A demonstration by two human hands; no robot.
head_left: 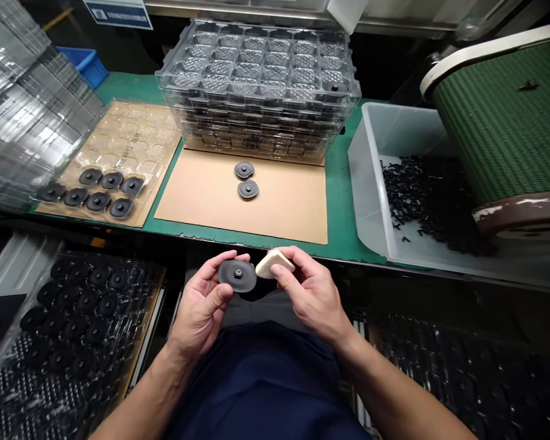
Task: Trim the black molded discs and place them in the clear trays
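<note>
My left hand point(204, 299) holds a dark round disc point(237, 275) with a small hub in its middle, flat side up, just below the table's front edge. My right hand point(309, 290) grips a small cream-coloured block point(272, 264) whose end touches the disc's right rim. Two more dark discs point(246, 179) lie one behind the other on a brown cardboard sheet point(284, 205) on the green table.
A stack of clear plastic trays point(256, 91) stands behind the cardboard. A clear tray point(119, 153) at left holds several discs. A white bin point(376, 183) of small black parts sits at right beside a green conveyor point(508, 116). Trays of discs point(73, 311) lie low left.
</note>
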